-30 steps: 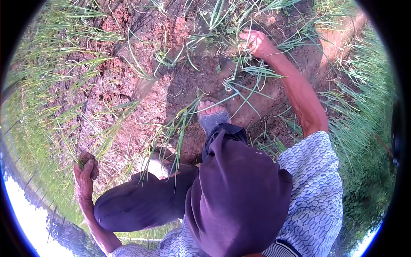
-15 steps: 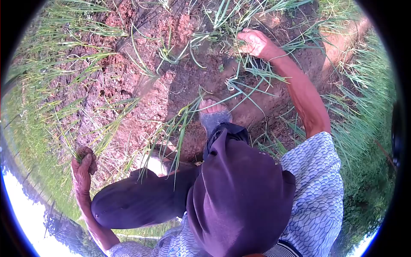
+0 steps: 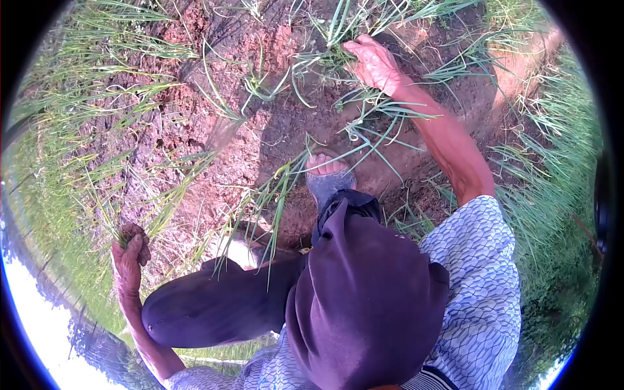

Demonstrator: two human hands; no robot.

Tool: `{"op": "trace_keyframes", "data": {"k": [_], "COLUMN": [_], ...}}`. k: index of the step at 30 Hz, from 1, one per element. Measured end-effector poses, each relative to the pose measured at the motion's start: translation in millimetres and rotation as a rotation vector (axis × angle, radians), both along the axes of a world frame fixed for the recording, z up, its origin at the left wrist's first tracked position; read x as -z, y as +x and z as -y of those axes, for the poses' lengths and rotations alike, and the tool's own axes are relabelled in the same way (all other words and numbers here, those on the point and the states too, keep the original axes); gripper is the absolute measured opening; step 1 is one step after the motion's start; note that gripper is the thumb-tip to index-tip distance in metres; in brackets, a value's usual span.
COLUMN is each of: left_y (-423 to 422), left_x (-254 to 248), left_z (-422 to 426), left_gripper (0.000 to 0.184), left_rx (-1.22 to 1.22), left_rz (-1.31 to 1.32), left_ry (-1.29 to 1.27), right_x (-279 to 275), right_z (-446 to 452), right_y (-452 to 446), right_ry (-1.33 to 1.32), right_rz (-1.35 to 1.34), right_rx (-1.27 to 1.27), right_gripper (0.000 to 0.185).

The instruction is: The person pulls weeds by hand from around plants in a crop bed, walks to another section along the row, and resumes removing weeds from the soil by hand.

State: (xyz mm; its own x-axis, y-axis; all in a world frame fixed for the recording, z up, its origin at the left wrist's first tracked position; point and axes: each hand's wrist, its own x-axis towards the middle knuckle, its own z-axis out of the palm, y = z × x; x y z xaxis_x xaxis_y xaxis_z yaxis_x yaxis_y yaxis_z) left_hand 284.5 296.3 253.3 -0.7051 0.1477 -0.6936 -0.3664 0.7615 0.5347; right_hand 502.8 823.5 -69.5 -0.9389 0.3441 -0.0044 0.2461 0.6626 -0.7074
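At the lower left, my left hand point(image 3: 127, 259) is closed around a muddy clump of weeds point(image 3: 138, 239), brown soil showing at its top. My right hand point(image 3: 372, 62) reaches to the ground at the top, beside a tuft of long green plants point(image 3: 339, 32). Its fingers are bent together at low greenery near the base of that tuft; what they pinch is too small to make out. Just below the right wrist, more long green leaves point(image 3: 383, 107) lie bent over the soil.
Reddish, damp soil point(image 3: 227, 153) spreads between rows of thin green plants point(image 3: 136, 94). My foot in a grey sandal point(image 3: 328, 179) stands near the middle, beside drooping leaves point(image 3: 276, 195). Dense green growth point(image 3: 552, 175) lines the right side.
My right hand has moved left and slightly up, closer to the base of the upper tuft. My left hand stays at the lower left with its clump.
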Motion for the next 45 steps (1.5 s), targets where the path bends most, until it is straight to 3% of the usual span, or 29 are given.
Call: {"op": "trace_keyframes", "data": {"k": [1,2,3,5,7,8,10,12,14,15,17,18,19,21,22,25,27,29,30,33,34,37,41,43,45], "left_y": [-0.4,-0.7,-1.8,-4.0,0.0,0.8,0.4,-0.9,-1.3,-2.8,-4.7,-4.5,-4.2,-3.7,-4.8,-2.4,-1.5,0.0,0.6,-0.2,-1.3,-4.2,-3.8,-4.5,-5.2], "left_x": [-1.0,0.4,-0.1,-0.9,2.4,2.8,3.3,0.7,1.1,2.0,2.6,1.6,1.9,4.3,4.1,1.7,2.3,4.1,4.2,3.4,3.1,3.1,4.0,3.5,3.3], "left_z": [-0.8,2.4,5.9,10.9,9.9,9.5,6.7,4.4,4.3,2.6,-1.9,-3.1,-4.5,-7.7,-6.3,-7.3,-1.1,0.9,1.0,0.5,-0.2,-2.6,-3.4,-1.6,-1.6], "left_gripper": [0.017,0.016,0.018,0.022,0.017,0.017,0.017,0.017,0.017,0.017,0.016,0.015,0.014,0.013,0.011,0.013,0.014,0.014,0.015,0.014,0.014,0.014,0.015,0.017,0.017], "left_rx": [0.013,-0.011,-0.007,0.006,-0.005,-0.015,-0.019,-0.002,0.003,0.009,0.027,0.039,0.034,0.024,0.05,0.059,0.037,0.015,0.006,0.003,0.006,0.043,0.048,0.064,0.08], "left_rz": [0.005,0.003,0.022,0.063,0.005,-0.006,-0.009,0.016,0.023,0.023,0.04,0.053,0.04,0.013,0.016,0.001,0.0,-0.004,-0.008,-0.005,-0.001,0.026,0.042,0.043,0.048], "left_ry": [0.005,-0.014,-0.01,-0.004,0.0,-0.011,-0.013,0.002,-0.013,-0.013,0.019,0.029,0.015,-0.006,-0.037,-0.019,-0.01,-0.015,-0.029,-0.053,-0.058,-0.021,0.007,-0.006,-0.022], "right_x": [-42.3,-33.0,-34.3,0.6,38.5,38.8,22.6,-38.3,-51.0,-79.2,-59.4,-46.5,-37.0,-11.1,-32.6,-25.7,-25.5,-22.8,-28.4,-38.4,-6.8,-8.7,-14.4,-12.7,-2.7], "right_z": [11.9,15.2,11.8,5.9,-2.3,-3.4,3.4,16.7,10.4,9.0,-17.6,-30.9,-40.0,-57.3,-48.9,-49.4,-65.3,-62.5,-66.6,-58.8,-67.8,-64.8,-64.7,-61.1,-57.7], "right_y": [-7.2,-13.7,-12.5,-9.4,-9.8,-8.4,-0.6,5.1,16.5,18.0,26.8,24.3,33.4,26.3,8.2,-1.4,0.2,-1.7,-1.1,1.0,-0.7,1.6,8.0,3.7,-0.6], "right_ry": [0.34,0.319,0.357,0.472,-0.155,-0.34,-0.58,-1.012,-0.664,-0.832,-1.082,-0.921,-0.838,-0.905,-0.907,-1.052,-0.955,-1.011,-0.946,-0.793,-0.649,-0.504,-0.819,-0.929,-0.823], "right_rz": [0.129,-0.037,0.153,-0.059,-0.084,-0.066,-0.009,0.159,-0.04,-0.061,-0.254,-0.251,-0.255,-0.072,-0.017,-0.083,0.129,0.072,0.22,0.2,0.306,0.158,0.025,0.048,0.07], "right_rx": [-0.074,-0.072,-0.151,-0.145,0.018,0.071,0.169,0.229,0.279,0.538,0.846,0.955,0.845,0.994,1.109,0.961,0.779,0.746,0.687,0.53,0.551,0.272,0.106,0.175,0.204], "right_gripper": [0.039,0.033,0.031,0.032,0.023,0.022,0.024,0.03,0.029,0.029,0.034,0.039,0.04,0.037,0.029,0.025,0.03,0.031,0.034,0.037,0.035,0.036,0.035,0.041,0.041]}}
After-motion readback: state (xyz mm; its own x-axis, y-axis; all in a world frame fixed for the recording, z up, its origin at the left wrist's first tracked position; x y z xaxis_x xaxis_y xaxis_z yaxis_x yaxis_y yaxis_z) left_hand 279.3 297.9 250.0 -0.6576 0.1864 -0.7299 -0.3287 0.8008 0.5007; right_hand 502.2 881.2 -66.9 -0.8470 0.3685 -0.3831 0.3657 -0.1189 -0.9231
